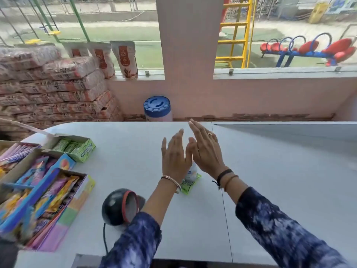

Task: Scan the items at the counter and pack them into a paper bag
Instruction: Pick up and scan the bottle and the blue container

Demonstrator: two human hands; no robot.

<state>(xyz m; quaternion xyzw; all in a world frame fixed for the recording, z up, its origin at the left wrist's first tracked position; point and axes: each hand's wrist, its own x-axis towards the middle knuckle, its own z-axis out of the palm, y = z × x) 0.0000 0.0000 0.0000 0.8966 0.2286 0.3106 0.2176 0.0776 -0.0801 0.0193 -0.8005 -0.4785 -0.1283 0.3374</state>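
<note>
My left hand [174, 155] and my right hand [204, 149] are raised side by side over the middle of the white counter [270, 171], fingers stretched and empty, thumbs touching. Under my wrists a small white and green packet [190, 180] lies on the counter, partly hidden by the hands. A black dome-shaped barcode scanner [120, 208] with a red ring stands near the front edge, left of my left forearm. No paper bag is in view.
Open display boxes of candy bars [48, 194] and a green box of gum [75, 147] fill the counter's left side. A blue-lidded jar [157, 108] stands behind the counter's far edge. Stacked sacks [54, 89] rise at the back left.
</note>
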